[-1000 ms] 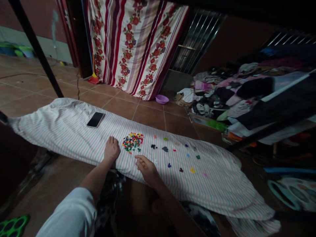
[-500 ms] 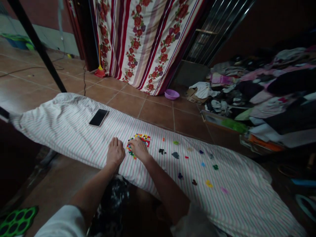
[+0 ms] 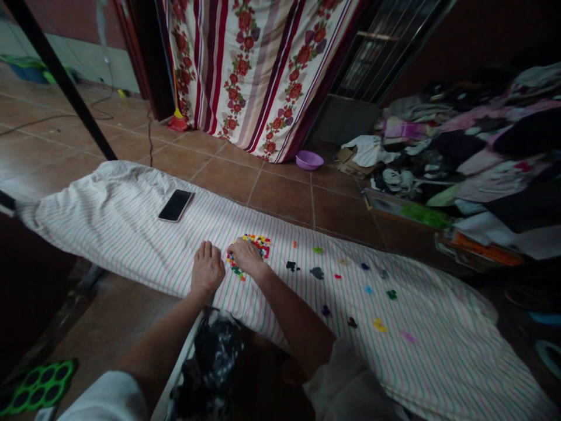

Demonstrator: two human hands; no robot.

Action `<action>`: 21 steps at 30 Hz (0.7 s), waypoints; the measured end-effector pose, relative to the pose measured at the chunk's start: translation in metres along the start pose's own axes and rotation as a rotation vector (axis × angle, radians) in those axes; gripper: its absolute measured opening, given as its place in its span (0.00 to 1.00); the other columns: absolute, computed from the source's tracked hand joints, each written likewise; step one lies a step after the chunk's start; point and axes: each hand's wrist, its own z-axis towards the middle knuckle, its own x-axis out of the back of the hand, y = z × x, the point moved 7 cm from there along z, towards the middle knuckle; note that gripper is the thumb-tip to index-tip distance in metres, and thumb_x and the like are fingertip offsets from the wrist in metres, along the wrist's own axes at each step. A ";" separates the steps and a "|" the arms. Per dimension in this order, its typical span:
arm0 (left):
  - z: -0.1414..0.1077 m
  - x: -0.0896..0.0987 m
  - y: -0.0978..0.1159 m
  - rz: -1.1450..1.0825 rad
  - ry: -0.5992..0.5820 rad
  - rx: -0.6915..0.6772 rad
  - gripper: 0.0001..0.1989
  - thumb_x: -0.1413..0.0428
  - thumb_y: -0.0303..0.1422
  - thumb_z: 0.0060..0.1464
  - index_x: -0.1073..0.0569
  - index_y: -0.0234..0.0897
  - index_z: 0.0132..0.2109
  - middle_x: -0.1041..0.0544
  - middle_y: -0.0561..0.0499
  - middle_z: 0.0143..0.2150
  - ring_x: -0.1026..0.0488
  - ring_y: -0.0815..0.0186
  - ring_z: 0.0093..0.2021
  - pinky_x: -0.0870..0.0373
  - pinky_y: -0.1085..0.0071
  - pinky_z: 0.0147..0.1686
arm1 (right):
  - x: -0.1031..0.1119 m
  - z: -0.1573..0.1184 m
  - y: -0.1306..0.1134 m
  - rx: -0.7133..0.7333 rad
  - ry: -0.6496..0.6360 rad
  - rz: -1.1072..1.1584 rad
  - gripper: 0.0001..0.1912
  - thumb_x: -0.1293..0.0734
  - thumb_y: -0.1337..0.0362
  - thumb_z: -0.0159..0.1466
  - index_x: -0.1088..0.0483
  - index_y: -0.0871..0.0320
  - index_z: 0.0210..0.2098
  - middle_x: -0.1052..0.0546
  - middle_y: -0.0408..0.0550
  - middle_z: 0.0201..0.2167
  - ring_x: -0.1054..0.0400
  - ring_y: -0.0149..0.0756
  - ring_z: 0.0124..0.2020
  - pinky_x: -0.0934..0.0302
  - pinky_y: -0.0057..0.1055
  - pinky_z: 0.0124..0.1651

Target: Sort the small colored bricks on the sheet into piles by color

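On the striped cloth (image 3: 144, 251) lies a pile of small multicoloured pieces (image 3: 262, 240). My right hand (image 3: 246, 256) is over the pile, its fingers bent down and pressed together at the left side; whatever is between the fingertips is too small to make out. Just left of the pile, my left hand (image 3: 208, 268) rests palm down on the cloth with its fingers lying flat. To the right are small groups sorted by colour, among them black (image 3: 291, 266), grey (image 3: 317, 273), light green (image 3: 318, 250), dark green (image 3: 391, 294), yellow (image 3: 380, 325) and pink (image 3: 409, 337).
A phone (image 3: 176, 206) lies on the cloth at the left. Beyond the cloth's far edge are a purple basin (image 3: 309, 160), a hanging floral curtain (image 3: 258, 76) and heaped clothes (image 3: 486, 140). A black pole (image 3: 70, 88) rises at the left.
The view has shifted slightly, so most things appear a little further right. My right hand stays over the pile with small finger movement; my left hand keeps its place on the cloth.
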 end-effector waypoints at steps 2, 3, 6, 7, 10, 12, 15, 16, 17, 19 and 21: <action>0.000 0.000 0.000 -0.014 -0.005 0.006 0.14 0.54 0.30 0.58 0.29 0.30 0.47 0.31 0.32 0.58 0.38 0.47 0.64 0.39 0.54 0.59 | -0.001 0.001 0.001 0.021 0.016 0.026 0.15 0.40 0.69 0.67 0.22 0.53 0.43 0.24 0.54 0.43 0.29 0.39 0.45 0.39 0.31 0.45; 0.000 0.000 0.000 -0.023 -0.007 0.009 0.14 0.54 0.30 0.58 0.29 0.30 0.47 0.31 0.32 0.58 0.38 0.47 0.64 0.39 0.53 0.59 | 0.000 0.001 0.003 0.026 0.039 0.053 0.15 0.40 0.69 0.67 0.22 0.54 0.43 0.24 0.53 0.43 0.29 0.39 0.45 0.38 0.30 0.45; 0.001 0.002 0.000 -0.041 -0.014 0.011 0.14 0.54 0.30 0.58 0.29 0.30 0.46 0.31 0.31 0.59 0.38 0.47 0.64 0.39 0.53 0.59 | 0.003 -0.005 0.009 0.012 0.165 0.207 0.12 0.37 0.69 0.65 0.23 0.55 0.41 0.24 0.51 0.42 0.29 0.36 0.45 0.38 0.30 0.48; 0.001 0.002 0.000 -0.041 -0.019 0.010 0.14 0.54 0.30 0.58 0.29 0.29 0.46 0.31 0.31 0.58 0.38 0.47 0.64 0.39 0.53 0.59 | 0.004 -0.008 0.012 0.001 0.217 0.283 0.10 0.36 0.69 0.64 0.23 0.55 0.40 0.24 0.50 0.41 0.29 0.36 0.45 0.38 0.30 0.48; 0.001 0.004 0.000 -0.038 -0.035 0.014 0.14 0.54 0.31 0.58 0.29 0.29 0.46 0.31 0.31 0.58 0.38 0.46 0.64 0.39 0.54 0.59 | -0.002 -0.020 0.023 -0.057 0.331 0.588 0.07 0.35 0.69 0.62 0.25 0.57 0.38 0.23 0.47 0.38 0.28 0.34 0.41 0.35 0.30 0.47; 0.002 0.005 0.000 -0.039 -0.040 0.021 0.14 0.54 0.30 0.58 0.29 0.29 0.45 0.31 0.32 0.57 0.38 0.47 0.64 0.39 0.54 0.59 | -0.012 -0.029 0.031 -0.112 0.357 0.823 0.07 0.36 0.69 0.61 0.27 0.56 0.38 0.23 0.44 0.34 0.27 0.32 0.37 0.33 0.29 0.44; 0.001 0.008 0.001 -0.034 -0.046 0.016 0.14 0.55 0.30 0.58 0.29 0.30 0.45 0.31 0.33 0.57 0.39 0.47 0.63 0.38 0.54 0.58 | -0.025 -0.047 0.043 -0.196 0.398 1.061 0.07 0.37 0.67 0.60 0.28 0.55 0.38 0.23 0.41 0.30 0.26 0.31 0.34 0.31 0.28 0.40; 0.001 0.009 0.001 -0.032 -0.046 0.015 0.14 0.56 0.31 0.58 0.29 0.30 0.45 0.31 0.32 0.57 0.39 0.47 0.63 0.38 0.54 0.58 | -0.027 -0.054 0.048 -0.227 0.424 1.088 0.08 0.37 0.67 0.59 0.29 0.54 0.38 0.23 0.40 0.30 0.26 0.31 0.34 0.31 0.28 0.40; 0.001 0.010 0.001 -0.032 -0.044 0.015 0.14 0.56 0.31 0.58 0.29 0.29 0.45 0.31 0.32 0.57 0.39 0.46 0.63 0.38 0.53 0.58 | -0.028 -0.063 0.053 -0.261 0.453 1.094 0.08 0.37 0.66 0.59 0.29 0.54 0.38 0.23 0.40 0.30 0.26 0.32 0.34 0.31 0.28 0.40; 0.002 0.010 0.002 -0.040 -0.054 0.004 0.14 0.56 0.31 0.58 0.29 0.29 0.45 0.30 0.32 0.55 0.37 0.47 0.61 0.37 0.53 0.57 | -0.028 -0.083 0.064 -0.311 0.500 1.084 0.09 0.38 0.65 0.58 0.29 0.54 0.38 0.23 0.41 0.30 0.26 0.32 0.34 0.31 0.28 0.39; 0.002 0.011 0.002 -0.052 -0.046 0.002 0.14 0.55 0.31 0.57 0.29 0.30 0.45 0.30 0.32 0.55 0.37 0.47 0.61 0.37 0.52 0.55 | -0.026 -0.104 0.078 -0.336 0.537 1.074 0.10 0.39 0.64 0.58 0.29 0.56 0.38 0.23 0.43 0.30 0.26 0.33 0.33 0.31 0.29 0.38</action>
